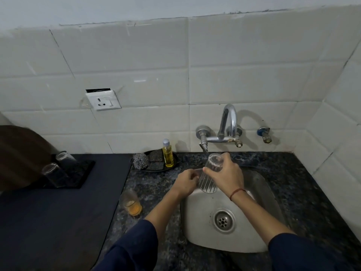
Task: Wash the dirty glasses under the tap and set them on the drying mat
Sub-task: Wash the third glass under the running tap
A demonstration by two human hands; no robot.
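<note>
A clear ribbed glass (210, 178) is held tilted over the steel sink (197, 227), below the chrome tap (227, 122). My right hand (227, 173) wraps around its upper part, and my left hand (186, 181) touches its lower left side. No water stream is visible. Left of the sink, a dirty glass (131, 203) with orange residue stands on the counter. Two clear glasses (52, 174) (65, 157) rest on the small black drying mat (86, 169) at the far left.
A dish (174, 157) behind the sink carries a steel scrubber (139, 161), a dark sponge (156, 163) and a yellow liquid bottle (168, 153). A large dark mat (58, 212) covers the left counter. A brown board (17, 153) leans far left. A socket (103, 99) is on the tiled wall.
</note>
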